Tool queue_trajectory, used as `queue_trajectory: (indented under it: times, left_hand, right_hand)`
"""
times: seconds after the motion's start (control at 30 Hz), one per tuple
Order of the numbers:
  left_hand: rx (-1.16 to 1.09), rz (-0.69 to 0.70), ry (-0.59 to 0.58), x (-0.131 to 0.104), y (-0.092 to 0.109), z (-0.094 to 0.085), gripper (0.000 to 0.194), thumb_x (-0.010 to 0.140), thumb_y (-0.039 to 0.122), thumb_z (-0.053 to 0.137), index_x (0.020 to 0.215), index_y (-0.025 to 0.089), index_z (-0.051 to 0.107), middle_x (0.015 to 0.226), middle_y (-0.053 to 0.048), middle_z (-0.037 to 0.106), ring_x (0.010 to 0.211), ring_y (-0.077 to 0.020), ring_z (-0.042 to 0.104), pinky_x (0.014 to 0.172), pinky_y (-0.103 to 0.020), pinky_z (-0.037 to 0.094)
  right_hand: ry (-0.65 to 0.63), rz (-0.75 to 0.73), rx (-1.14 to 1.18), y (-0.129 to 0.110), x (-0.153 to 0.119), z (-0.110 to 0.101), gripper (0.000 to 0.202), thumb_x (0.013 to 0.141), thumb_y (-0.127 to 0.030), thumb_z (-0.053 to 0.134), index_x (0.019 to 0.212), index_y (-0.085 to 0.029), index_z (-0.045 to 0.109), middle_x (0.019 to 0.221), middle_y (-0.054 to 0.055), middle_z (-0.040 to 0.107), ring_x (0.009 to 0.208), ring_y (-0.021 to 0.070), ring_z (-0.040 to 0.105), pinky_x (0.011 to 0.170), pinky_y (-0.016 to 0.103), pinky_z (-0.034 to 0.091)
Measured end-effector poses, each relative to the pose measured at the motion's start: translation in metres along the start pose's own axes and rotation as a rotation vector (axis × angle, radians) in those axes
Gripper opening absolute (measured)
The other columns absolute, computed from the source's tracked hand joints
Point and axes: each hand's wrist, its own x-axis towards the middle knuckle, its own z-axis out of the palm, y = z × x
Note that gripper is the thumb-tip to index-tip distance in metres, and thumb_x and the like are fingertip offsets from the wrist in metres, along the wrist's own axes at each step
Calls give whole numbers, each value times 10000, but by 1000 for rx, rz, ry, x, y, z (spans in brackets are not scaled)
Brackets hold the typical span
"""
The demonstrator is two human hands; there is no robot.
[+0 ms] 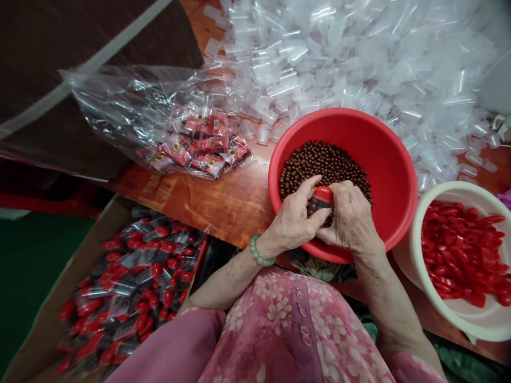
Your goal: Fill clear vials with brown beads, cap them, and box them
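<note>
A tube [318, 204] with dark contents is held just above the beads [325, 162] in the red bowl [387, 170], its red cap [323, 193] turned to the far side. Its long axis seems to be pointed away from the wearer, leaning slightly right, though the lower end is hidden by the left thumb and the exact tilt cannot be told. On the left it is gripped by the left hand [293, 221], thumb laid across the near side and fingers bent around the far side; on the right it is closed in by the right hand [353, 218], whose bent fingers are set against the cap's right edge. Handling is judged to turn on this line: the cap lies nearer the right fingers, the body nearer the left thumb. The bowl is set on the desk [239, 202]. To its right, loose caps [463, 250] are held in a white tub [417, 266]; beyond it, clear tubes [339, 64] are heaped; to its left, packets [209, 151] are bagged; at lower left, filled tubes [131, 287] are piled in a carton [38, 340].
</note>
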Motion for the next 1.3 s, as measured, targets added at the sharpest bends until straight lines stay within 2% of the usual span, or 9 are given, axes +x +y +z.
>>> queue_trajectory:
  times: [0.07,0.13,0.23,0.37,0.63,0.77,0.93,1.07,1.3]
  left_hand:
    - [-92,-8,-2,0,-1,1,627,858,251,632,1435,150,409,1102,-84,700,984,-191,676,918,-338,543]
    - [-143,-5,1,0,-2,2,560,862,241,635,1380,177,431,1076,-67,698,959,-173,679,892,-312,541]
    - [-135,7,16,-1,-1,1,430,868,237,628,1270,192,485,1054,-56,680,968,-172,677,891,-308,540]
    - [-107,-1,12,-2,-1,0,370,872,248,621,1217,194,500,956,-28,646,930,-175,668,856,-309,541]
    - [-199,42,29,2,-8,2,358,911,285,594,1237,199,475,1060,-48,645,970,-162,645,919,-306,523]
    - [-80,48,43,2,-9,1,363,913,280,575,1249,191,471,1072,-58,637,981,-176,644,936,-330,522]
    - [134,88,65,-1,-5,-1,320,921,279,538,1222,198,468,1008,-44,627,878,-177,618,849,-333,522]
    - [274,132,86,-4,-1,2,263,940,278,494,1191,211,455,1047,-57,643,910,-194,627,883,-355,518]
    - [301,129,32,-3,4,1,232,967,295,447,1168,181,470,978,-59,631,850,-205,641,846,-383,543]
  right_hand:
    - [10,-7,-19,0,1,0,398,816,-439,568,1118,-202,465,884,68,533,811,278,500,704,382,391]
    - [28,-13,-44,0,2,0,379,814,-436,563,1100,-207,464,866,60,520,788,269,494,687,378,388]
    - [61,-22,-54,-2,4,1,337,805,-391,551,1074,-204,471,844,55,509,758,256,487,662,375,401]
    - [66,-5,-17,-4,5,3,293,809,-390,554,1024,-208,474,826,51,509,722,243,479,624,371,411]
    - [-32,64,84,-3,3,2,419,848,-425,562,1175,-174,487,968,97,596,788,258,598,636,371,497]
    - [-72,109,25,-5,1,2,476,869,-424,540,1253,-148,488,1057,133,638,837,274,628,675,382,515]
    - [-185,175,-47,-4,-1,4,286,864,-426,484,1037,-198,481,913,82,588,709,229,546,607,337,434]
    - [-148,115,-70,-2,-1,5,235,837,-409,460,959,-208,470,858,72,567,679,208,509,580,318,385]
    - [-98,112,-110,-3,0,6,199,812,-401,469,881,-214,483,786,62,536,648,196,471,568,317,336]
